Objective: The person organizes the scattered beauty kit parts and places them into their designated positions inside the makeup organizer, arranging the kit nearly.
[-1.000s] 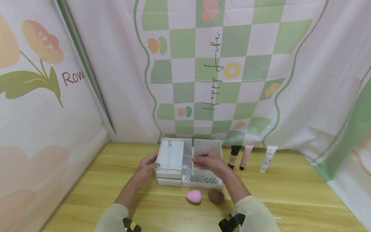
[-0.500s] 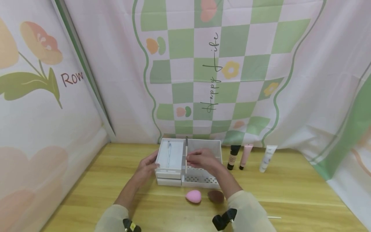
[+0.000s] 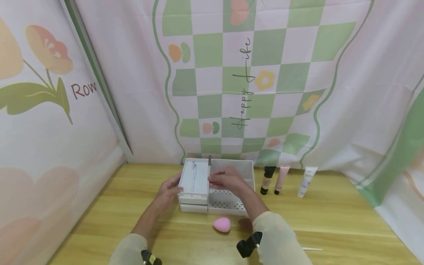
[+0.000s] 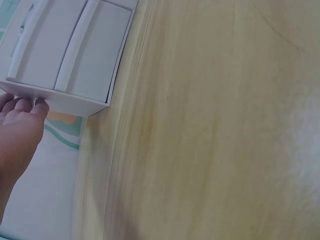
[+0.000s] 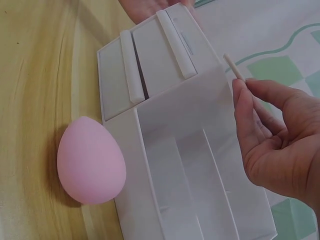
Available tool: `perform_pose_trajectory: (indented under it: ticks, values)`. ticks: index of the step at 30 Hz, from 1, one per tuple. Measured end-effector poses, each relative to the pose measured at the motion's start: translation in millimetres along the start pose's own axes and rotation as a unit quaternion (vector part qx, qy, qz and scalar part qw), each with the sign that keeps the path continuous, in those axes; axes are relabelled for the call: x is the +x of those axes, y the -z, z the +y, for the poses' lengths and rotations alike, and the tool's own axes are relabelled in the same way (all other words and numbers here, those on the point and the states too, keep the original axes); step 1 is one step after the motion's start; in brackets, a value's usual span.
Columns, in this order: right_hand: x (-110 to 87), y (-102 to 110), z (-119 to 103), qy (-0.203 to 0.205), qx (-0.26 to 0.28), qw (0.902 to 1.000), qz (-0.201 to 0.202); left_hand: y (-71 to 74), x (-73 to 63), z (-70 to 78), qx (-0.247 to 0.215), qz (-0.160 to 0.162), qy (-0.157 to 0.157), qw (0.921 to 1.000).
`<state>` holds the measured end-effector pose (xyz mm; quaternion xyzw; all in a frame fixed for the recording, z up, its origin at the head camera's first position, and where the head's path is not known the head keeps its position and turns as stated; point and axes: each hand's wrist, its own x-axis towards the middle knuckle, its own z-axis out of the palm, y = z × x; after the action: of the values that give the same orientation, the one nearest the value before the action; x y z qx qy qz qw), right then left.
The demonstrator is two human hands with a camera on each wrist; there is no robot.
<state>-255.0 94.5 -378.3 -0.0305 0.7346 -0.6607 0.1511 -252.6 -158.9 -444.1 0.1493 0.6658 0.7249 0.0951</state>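
My right hand [image 3: 228, 180] pinches a slim makeup brush [image 3: 209, 161] between thumb and fingertips, dark end up. Its pale handle end [image 5: 233, 66] pokes out from the fingertips in the right wrist view. The brush stands nearly upright beside the divider between the drawer section and open compartments of a white desk organizer [image 5: 129, 135]. My left hand [image 3: 169, 191] touches the organizer's left side, its fingers [image 4: 22, 106] against the wall and the thumb near the top edge. A thin, pale pen-like item [image 3: 194, 176] lies in the shallow tray on top of the drawers.
In front of the organizer, a pink makeup sponge [image 3: 221, 225] sits beside a brown one [image 3: 246, 224], partly covered by the right forearm. Black-capped [image 3: 267, 180], pink [image 3: 281, 179] and white [image 3: 307, 182] tubes stand at right. A thin white stick [image 3: 312, 249] lies near the right sleeve.
My right hand has moved left with the brush, from over the open compartments to the edge of the drawer section. The left hand has stayed in place.
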Motion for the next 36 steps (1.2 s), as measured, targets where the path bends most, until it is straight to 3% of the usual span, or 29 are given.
perform_pose_trajectory:
  ticks: [9,16,28,36]
  values:
    - [6.5,-6.9,-4.0,-0.023,0.002,0.9995,0.019,-0.9,-2.1,1.9,-0.011,-0.005,0.012,0.9999]
    - [8.5,-11.6,-11.3,-0.024,-0.03,0.9991,0.018,-1.9,-1.7,1.3,-0.011,-0.003,0.012,0.9999]
    - [16.3,-25.7,-32.5,-0.089,-0.077,0.9926,0.033,-4.7,-0.4,4.6,0.001,0.013,0.023,0.9996]
    - [20.3,-34.1,-40.3,-0.112,-0.114,0.9859,0.05,-1.1,-0.6,2.3,-0.013,-0.002,0.018,0.9997]
